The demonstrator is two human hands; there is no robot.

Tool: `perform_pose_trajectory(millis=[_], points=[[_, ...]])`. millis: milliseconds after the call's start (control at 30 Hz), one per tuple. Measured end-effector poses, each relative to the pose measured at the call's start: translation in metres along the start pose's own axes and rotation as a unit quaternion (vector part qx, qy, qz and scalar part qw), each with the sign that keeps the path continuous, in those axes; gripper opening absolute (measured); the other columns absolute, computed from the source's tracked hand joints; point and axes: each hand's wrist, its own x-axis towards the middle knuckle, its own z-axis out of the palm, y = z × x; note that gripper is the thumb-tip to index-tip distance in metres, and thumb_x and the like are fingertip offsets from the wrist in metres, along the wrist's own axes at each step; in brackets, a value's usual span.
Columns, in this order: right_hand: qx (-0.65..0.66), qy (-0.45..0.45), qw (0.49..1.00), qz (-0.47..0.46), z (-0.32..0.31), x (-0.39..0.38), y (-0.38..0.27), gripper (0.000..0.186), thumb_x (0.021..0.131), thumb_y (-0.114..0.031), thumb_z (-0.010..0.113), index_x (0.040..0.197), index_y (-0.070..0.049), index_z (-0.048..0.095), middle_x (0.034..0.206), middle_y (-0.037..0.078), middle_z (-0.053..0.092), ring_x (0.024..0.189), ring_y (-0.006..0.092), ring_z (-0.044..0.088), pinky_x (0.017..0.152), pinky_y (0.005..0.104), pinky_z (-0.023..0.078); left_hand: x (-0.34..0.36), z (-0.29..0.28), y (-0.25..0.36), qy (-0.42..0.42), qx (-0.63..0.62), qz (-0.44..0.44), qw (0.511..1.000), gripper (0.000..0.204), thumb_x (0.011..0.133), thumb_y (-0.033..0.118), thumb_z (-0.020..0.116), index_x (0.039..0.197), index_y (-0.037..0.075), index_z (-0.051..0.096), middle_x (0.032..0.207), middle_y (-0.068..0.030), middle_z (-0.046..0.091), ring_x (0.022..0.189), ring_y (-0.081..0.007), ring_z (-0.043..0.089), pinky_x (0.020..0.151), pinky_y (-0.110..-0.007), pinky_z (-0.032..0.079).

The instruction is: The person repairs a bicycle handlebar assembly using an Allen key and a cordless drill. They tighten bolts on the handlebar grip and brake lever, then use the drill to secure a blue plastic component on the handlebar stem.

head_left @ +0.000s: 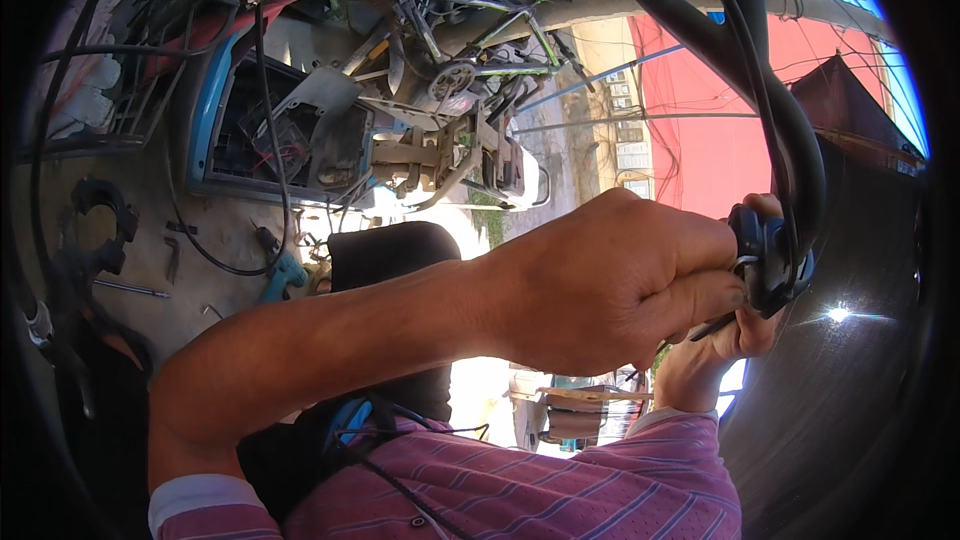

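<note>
A thick black bent tube (795,130), like a handlebar, comes down from the top right with a black cable (765,90) running along it. At its lower end sits a black clamp-like fitting (768,255). My left hand (620,280) reaches across from the left, fingers closed in a pinch at the fitting's near side. A small silvery bit of metal shows by these fingertips; what they pinch is mostly hidden. My right hand (700,370) is wrapped round the fitting from behind and below, partly covered by the left. A thin dark strip (712,328) sticks out beneath the fitting.
On the ground at left lie a teal power tool (285,275), a metal rod (130,288), a hex key (172,260) and a black ring-shaped part (100,225). A blue-edged box (215,110) and piled bike frames (470,70) stand beyond. A dark panel (840,390) fills the right.
</note>
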Motion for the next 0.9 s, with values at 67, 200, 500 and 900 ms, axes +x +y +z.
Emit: perform_pose_trajectory(millis=[67,200,500,900], points=[[0.002,0.002,1.000,-0.002,0.002,-0.003,-0.001,0.055,0.080,-0.014,0.075,0.124,0.011,0.054,0.091,0.011,0.067,0.068,0.0110,0.065,0.053,0.0197,0.048,0.000,0.000,-0.002,-0.020,-0.001,-0.013,1.000,0.025,0.102,0.023,0.052,0.104,0.002,0.065,0.070,-0.0121,0.065,0.062,-0.0227,0.068,0.059,-0.037,0.050],[-0.126,-0.112,0.986,0.018,-0.027,0.001,-0.008,0.071,0.076,-0.029,0.075,0.127,0.013,0.049,0.104,0.016,0.063,0.086,0.0170,0.065,0.072,0.0249,0.051,-0.001,0.007,-0.002,-0.017,-0.034,-0.004,0.999,0.020,0.102,0.016,0.055,0.102,-0.002,0.063,0.074,-0.0056,0.064,0.062,-0.0121,0.069,0.053,-0.026,0.052],[-0.026,-0.092,0.993,0.075,-0.035,-0.005,-0.008,0.075,0.056,-0.010,0.080,0.125,0.007,0.055,0.115,0.020,0.065,0.099,0.0224,0.066,0.088,0.0320,0.051,-0.001,0.014,0.013,-0.001,-0.076,-0.125,0.989,0.023,0.103,0.019,0.052,0.096,0.000,0.061,0.069,-0.0043,0.064,0.058,-0.0098,0.066,0.052,-0.025,0.049],[-0.051,-0.137,0.988,0.058,-0.033,-0.005,-0.011,0.071,0.057,-0.013,0.074,0.123,0.008,0.057,0.106,0.015,0.069,0.092,0.0180,0.068,0.083,0.0309,0.052,0.004,0.005,0.034,-0.060,-0.311,-0.341,0.885,0.022,0.101,0.013,0.050,0.094,-0.007,0.056,0.073,-0.0144,0.068,0.052,-0.0173,0.067,0.048,-0.025,0.051]])
